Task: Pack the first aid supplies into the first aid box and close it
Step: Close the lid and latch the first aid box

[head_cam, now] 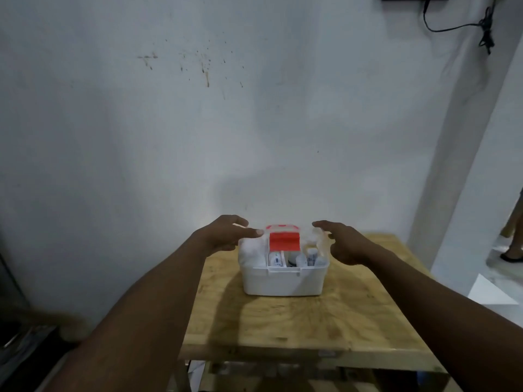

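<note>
A white first aid box (283, 284) stands on the wooden table (283, 326), near its far edge. Inside it I see small bottles (307, 258), a white tube-like item (276, 260) and white padding (250, 251) on the left. A translucent lid with a red centre piece (283, 241) tilts over the back of the box, its front edge raised. My left hand (223, 236) grips the lid's left end, and my right hand (343, 244) grips its right end. The view is blurred, so the finger contact is hard to judge.
A stained white wall rises right behind the table. A black cable (486, 26) hangs at the top right. Another person's sandalled foot (512, 256) stands on the floor at the far right. Dark objects lie low on the left.
</note>
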